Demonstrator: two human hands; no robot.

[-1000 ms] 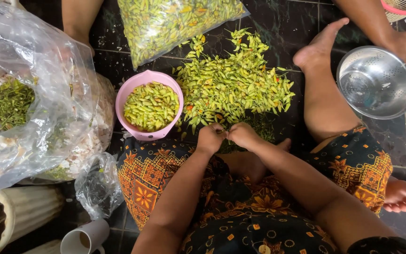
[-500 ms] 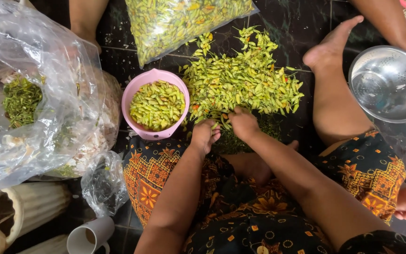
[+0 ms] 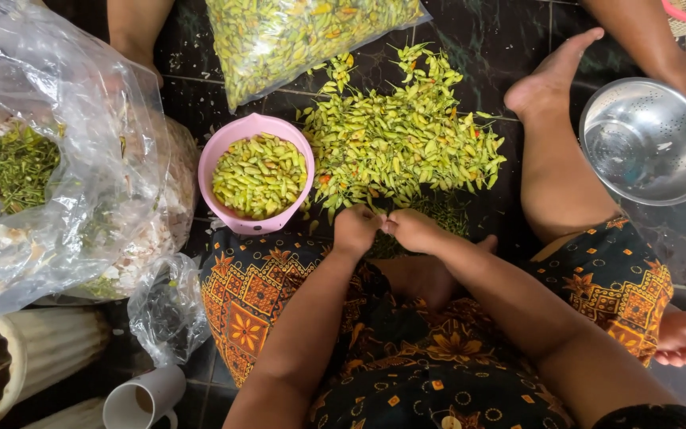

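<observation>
Left hand (image 3: 356, 229) and right hand (image 3: 412, 230) curled nearly closed, fingertips meeting at the near edge of the chilli pile (image 3: 402, 135), beside the pink bowl (image 3: 217, 152); anything pinched too small to tell.

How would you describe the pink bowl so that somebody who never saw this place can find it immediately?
Start at the big loose pile of yellow-green chillies on the dark tiled floor. Just left of the pile sits the pink bowl, near the person's left hand. It is the only pink, round container filled with chillies; the metal colander on the far right is empty.
</observation>
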